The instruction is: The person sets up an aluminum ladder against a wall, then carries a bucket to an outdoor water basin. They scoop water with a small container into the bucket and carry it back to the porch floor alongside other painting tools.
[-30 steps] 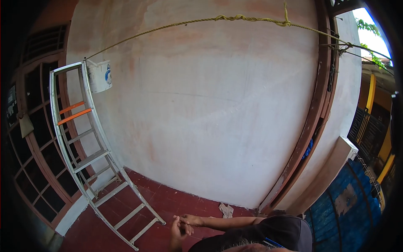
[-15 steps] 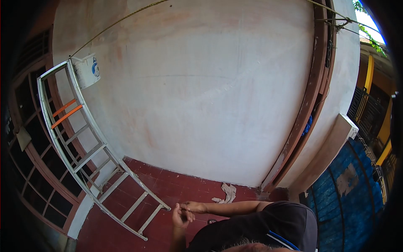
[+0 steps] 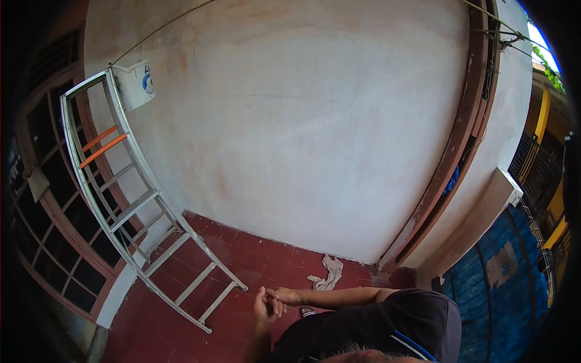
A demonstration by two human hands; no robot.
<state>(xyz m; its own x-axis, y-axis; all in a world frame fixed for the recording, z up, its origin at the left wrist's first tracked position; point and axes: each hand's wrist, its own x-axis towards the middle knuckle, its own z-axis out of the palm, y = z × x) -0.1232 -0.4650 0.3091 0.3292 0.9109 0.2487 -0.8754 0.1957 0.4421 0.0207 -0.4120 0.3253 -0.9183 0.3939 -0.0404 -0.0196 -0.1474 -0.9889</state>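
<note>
My left hand is raised low in the middle of the view, its fingers curled and its thumb up. Against it rests my right hand, reaching in from the right with bent fingers. The fingertips meet, and anything between them is too small to make out. Just left of both hands is the foot of an aluminium stepladder. Behind my right forearm a pale crumpled cloth lies on the red tiled floor.
A white bucket hangs by the ladder's top, near a yellow rope. Beyond is a whitish wall. Barred windows are at left. A brown post and a blue sheet stand at right.
The view has tilted down and shifted, so the upper rope has partly left the frame and more floor and cloth show. My hands stay together in nearly the same pose.
</note>
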